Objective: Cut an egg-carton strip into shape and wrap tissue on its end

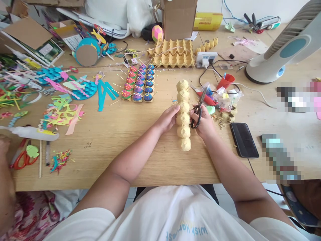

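A long strip of egg-carton cups lies lengthwise on the wooden table in front of me. My left hand presses its fingers against the strip's left side near the middle. My right hand grips black-handled scissors, fingers through the loops, blades pointing away just right of the strip.
Rows of painted carton figures stand behind, with egg trays further back. Paper scraps and cutouts cover the left side. A black phone, red cup, fan and red scissors lie around. Another person's arm shows at left.
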The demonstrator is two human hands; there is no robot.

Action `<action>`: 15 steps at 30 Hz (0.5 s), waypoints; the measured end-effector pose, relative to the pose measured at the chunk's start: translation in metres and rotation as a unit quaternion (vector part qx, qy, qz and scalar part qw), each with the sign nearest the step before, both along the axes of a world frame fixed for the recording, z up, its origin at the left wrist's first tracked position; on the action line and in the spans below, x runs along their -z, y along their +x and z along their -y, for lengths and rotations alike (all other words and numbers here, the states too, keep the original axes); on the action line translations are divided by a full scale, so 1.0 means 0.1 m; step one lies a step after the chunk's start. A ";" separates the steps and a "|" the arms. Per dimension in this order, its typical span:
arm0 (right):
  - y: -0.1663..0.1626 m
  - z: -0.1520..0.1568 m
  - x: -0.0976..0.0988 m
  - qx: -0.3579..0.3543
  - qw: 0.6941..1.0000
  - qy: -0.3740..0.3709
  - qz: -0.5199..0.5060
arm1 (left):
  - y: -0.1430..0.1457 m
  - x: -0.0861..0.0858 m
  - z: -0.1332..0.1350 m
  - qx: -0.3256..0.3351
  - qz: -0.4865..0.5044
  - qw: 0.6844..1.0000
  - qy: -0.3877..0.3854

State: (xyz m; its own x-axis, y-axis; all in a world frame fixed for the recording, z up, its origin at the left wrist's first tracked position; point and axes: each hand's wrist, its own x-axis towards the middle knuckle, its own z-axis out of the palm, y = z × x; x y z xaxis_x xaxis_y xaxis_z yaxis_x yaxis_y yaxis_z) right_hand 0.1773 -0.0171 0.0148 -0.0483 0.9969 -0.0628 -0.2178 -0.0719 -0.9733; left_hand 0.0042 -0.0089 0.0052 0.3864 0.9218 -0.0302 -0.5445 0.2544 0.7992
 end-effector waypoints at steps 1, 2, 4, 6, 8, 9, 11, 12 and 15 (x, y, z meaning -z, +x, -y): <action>0.00 0.00 0.01 -0.005 1.000 0.003 0.008 | 0.00 0.01 0.00 -0.002 0.003 1.000 0.005; 0.00 0.00 0.01 -0.010 1.000 0.007 0.018 | 0.00 0.02 0.00 -0.005 0.006 1.000 0.009; 0.00 0.00 0.02 -0.019 0.999 0.012 0.044 | 0.00 0.04 -0.01 -0.011 0.008 1.000 0.013; 0.00 0.01 0.02 -0.024 0.997 0.015 0.065 | 0.00 0.04 -0.01 -0.020 0.017 1.000 0.012; 0.00 0.02 0.01 -0.026 0.996 0.023 0.077 | -0.01 0.04 -0.01 -0.035 0.030 0.999 0.008; 0.00 0.03 0.00 -0.027 0.996 0.032 0.081 | -0.02 0.04 -0.01 -0.045 0.037 0.998 0.000; 0.00 0.06 -0.04 -0.029 0.992 0.060 0.105 | -0.03 0.02 -0.02 -0.064 0.046 0.996 -0.030; 0.00 0.08 -0.06 -0.029 0.989 0.077 0.127 | -0.04 0.01 -0.02 -0.068 0.049 0.995 -0.048; 0.02 0.11 -0.10 -0.026 0.972 0.118 0.202 | -0.08 -0.03 -0.03 -0.065 0.057 0.993 -0.084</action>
State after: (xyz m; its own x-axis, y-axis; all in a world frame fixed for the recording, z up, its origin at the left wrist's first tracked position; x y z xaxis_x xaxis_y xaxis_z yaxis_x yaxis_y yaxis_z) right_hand 0.1796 -0.0281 0.0249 -0.1181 0.9826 0.1436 0.1829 0.1637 -0.9694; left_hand -0.0040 -0.0058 0.0079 0.2745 0.9497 -0.1509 -0.6661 0.3010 0.6824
